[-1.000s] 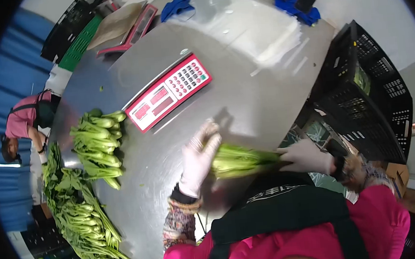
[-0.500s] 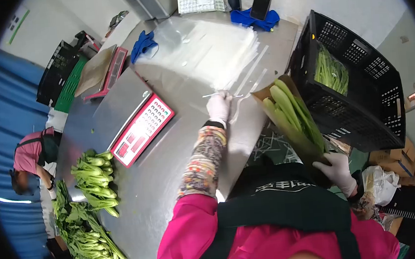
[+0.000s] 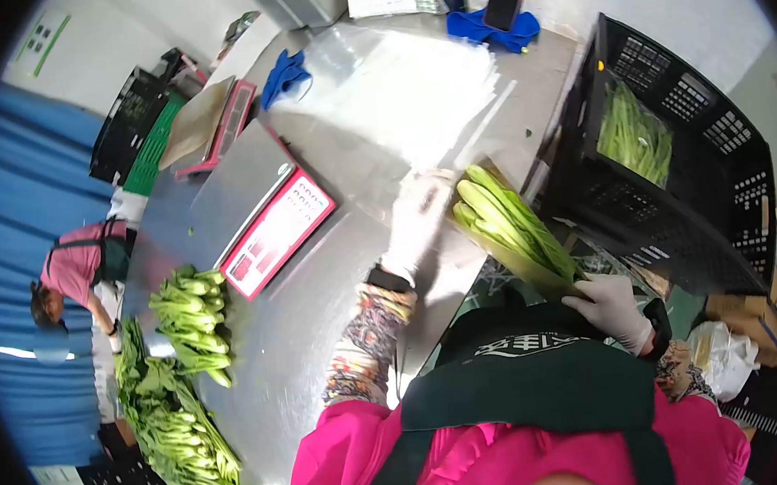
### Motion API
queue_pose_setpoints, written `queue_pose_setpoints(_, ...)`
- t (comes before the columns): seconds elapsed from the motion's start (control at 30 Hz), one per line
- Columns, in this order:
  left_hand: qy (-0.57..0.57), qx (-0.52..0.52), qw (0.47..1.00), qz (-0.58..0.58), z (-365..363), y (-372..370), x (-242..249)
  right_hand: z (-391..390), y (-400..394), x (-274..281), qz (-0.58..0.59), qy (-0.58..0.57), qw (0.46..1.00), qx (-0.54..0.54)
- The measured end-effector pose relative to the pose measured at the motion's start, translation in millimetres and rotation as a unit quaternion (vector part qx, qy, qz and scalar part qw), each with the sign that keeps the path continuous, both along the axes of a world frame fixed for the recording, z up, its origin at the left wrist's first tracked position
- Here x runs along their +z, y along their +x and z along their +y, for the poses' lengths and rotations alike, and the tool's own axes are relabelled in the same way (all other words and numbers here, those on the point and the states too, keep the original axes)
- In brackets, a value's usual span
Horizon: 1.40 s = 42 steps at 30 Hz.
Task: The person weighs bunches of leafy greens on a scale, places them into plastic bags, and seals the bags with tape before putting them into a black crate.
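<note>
My right hand (image 3: 612, 307), in a white glove, grips the lower end of a clear bag of leafy greens (image 3: 515, 227). The bag lies tilted over the table's edge, its pale stalks toward the upper left. My left hand (image 3: 424, 204), also gloved, is beside the stalk end of the bag. Its fingers are curled together, and what they hold is washed out by glare. Just beyond this hand lies a stack of clear plastic bags (image 3: 412, 93) on the metal table (image 3: 296, 343).
A black crate (image 3: 681, 208) with bagged greens (image 3: 633, 133) stands at the right. A red-trimmed scale (image 3: 279, 236) sits left of centre, near loose greens (image 3: 190, 320). A phone (image 3: 504, 1) rests on blue cloth (image 3: 472, 30). Another person (image 3: 85, 264) bends at far left.
My left hand has drawn back from the bag stack toward me. The bagged greens have shifted left and closer to it. One of the pale strips by the stack no longer shows.
</note>
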<state>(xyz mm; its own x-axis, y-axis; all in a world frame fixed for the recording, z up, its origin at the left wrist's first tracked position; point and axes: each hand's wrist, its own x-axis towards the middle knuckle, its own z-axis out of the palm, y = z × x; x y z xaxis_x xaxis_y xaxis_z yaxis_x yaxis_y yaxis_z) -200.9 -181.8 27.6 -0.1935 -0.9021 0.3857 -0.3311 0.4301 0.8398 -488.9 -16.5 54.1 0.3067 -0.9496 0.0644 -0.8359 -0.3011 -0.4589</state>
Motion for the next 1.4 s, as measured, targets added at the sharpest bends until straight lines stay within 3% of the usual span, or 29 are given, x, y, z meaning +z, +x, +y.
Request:
queue_pose_setpoints(0.07,-0.114,-0.028,0.988,-0.096,22.6,-16.9,5.0,-11.3,7.8,-6.4,-0.039,-0.003,0.999,0.017)
queue_pose_setpoints(0.13,-0.235,-0.134,0.949,-0.162,60.8,-49.9,7.4,-24.7,21.7,-17.4,-0.065,-0.019,0.997,0.041)
queue_pose_setpoints(0.2,-0.199,-0.317,0.912,-0.168,97.2,-82.5,27.4,-33.9,30.1,-31.1,-0.166,-0.007,0.986,0.016)
queue_pose_setpoints(0.23,-0.209,-0.304,0.919,-0.136,109.6,-88.2,23.0,-34.2,26.3,-31.7,-0.209,0.107,0.972,-0.002)
queue_pose_setpoints(0.3,-0.184,-0.26,0.941,-0.112,117.8,-78.4,19.0,-41.7,26.8,-30.2,-0.18,0.01,0.98,0.078)
queue_pose_setpoints(0.33,-0.171,-0.17,0.965,-0.104,120.5,-54.2,22.6,-43.4,24.6,-39.8,-0.142,-0.03,0.985,0.093)
queue_pose_setpoints(0.37,-0.198,-0.016,0.972,-0.124,128.6,-28.2,24.8,-46.4,22.7,-38.1,-0.145,-0.029,0.983,0.107)
queue_pose_setpoints(0.4,-0.189,0.135,0.973,0.008,128.1,-17.3,25.4,-49.0,19.5,-32.4,-0.124,-0.035,0.984,0.126)
queue_pose_setpoints(0.43,-0.095,0.352,0.911,0.194,131.5,-27.4,29.3,-51.6,17.5,-27.7,-0.103,-0.039,0.983,0.146)
queue_pose_setpoints(0.47,-0.082,0.452,0.864,0.209,122.7,-1.2,9.1,-54.7,17.0,-24.8,-0.105,-0.035,0.981,0.161)
queue_pose_setpoints(0.5,-0.058,0.464,0.796,0.383,120.1,17.8,-3.0,-56.6,18.4,-22.0,-0.1,-0.03,0.978,0.182)
queue_pose_setpoints(0.53,-0.06,0.474,0.792,0.379,119.3,24.8,-9.3,-57.3,22.1,-21.1,-0.095,-0.028,0.975,0.2)
queue_pose_setpoints(0.6,0.017,0.413,0.789,0.454,121.8,31.4,-21.1,-58.3,31.3,-25.5,-0.08,-0.036,0.971,0.224)
queue_pose_setpoints(0.67,0.253,0.216,0.725,0.604,134.0,37.8,-71.3,-55.2,44.0,-22.3,-0.074,-0.06,0.963,0.252)
queue_pose_setpoints(0.73,0.252,0.245,0.826,0.441,147.5,-32.2,-11.0,-51.4,58.9,-14.7,-0.061,-0.067,0.955,0.284)
queue_pose_setpoints(0.8,0.308,0.157,0.818,0.46,171.5,-52.4,-49.0,-55.4,74.5,-11.9,-0.121,-0.166,0.928,0.311)
queue_pose_setpoints(0.87,0.238,0.175,0.805,0.514,187.4,-35.4,-58.7,-57.2,82.7,-3.1,-0.114,-0.126,0.927,0.335)
queue_pose_setpoints(0.93,0.168,0.181,0.756,0.607,189.2,-2.4,-75.0,-48.4,90.9,18.9,-0.055,-0.06,0.957,0.277)
queue_pose_setpoints(1.0,0.148,0.125,0.727,0.659,193.0,25.2,-46.9,-47.6,108.3,26.2,-0.081,-0.065,0.949,0.297)
queue_pose_setpoints(1.07,0.284,0.084,0.667,0.684,198.8,9.9,-39.4,-50.8,136.6,33.2,-0.021,-0.017,0.93,0.366)
queue_pose_setpoints(1.1,0.199,-0.061,0.691,0.693,198.7,5.3,-25.8,-49.8,158.1,50.4,-0.013,-0.083,0.922,0.378)
queue_pose_setpoints(1.13,0.185,-0.006,0.632,0.753,198.9,1.5,-3.7,-47.4,177.3,74.1,-0.004,-0.146,0.908,0.392)
queue_pose_setpoints(1.2,0.15,0.069,0.592,0.789,207.2,16.0,41.8,-47.4,193.2,118.8,0.006,-0.153,0.882,0.445)
queue_pose_setpoints(1.23,0.155,-0.014,0.611,0.776,214.7,29.3,53.0,-43.3,193.6,141.2,0.02,-0.185,0.885,0.428)
queue_pose_setpoints(1.27,0.135,-0.039,0.583,0.8,220.6,40.5,48.9,-39.6,193.7,159.8,0.035,-0.218,0.885,0.41)
queue_pose_setpoints(1.33,0.044,-0.27,0.355,0.894,220.3,57.5,52.7,-35.0,194.8,177.9,0.057,-0.226,0.889,0.394)
queue_pose_setpoints(1.37,0.042,-0.271,0.351,0.895,221.4,67.4,63.2,-35.3,200.3,181.0,0.005,-0.203,0.881,0.427)
queue_pose_setpoints(1.4,0.092,-0.124,0.459,0.875,225.0,76.8,82.9,-36.4,206.9,183.7,-0.049,-0.177,0.87,0.457)
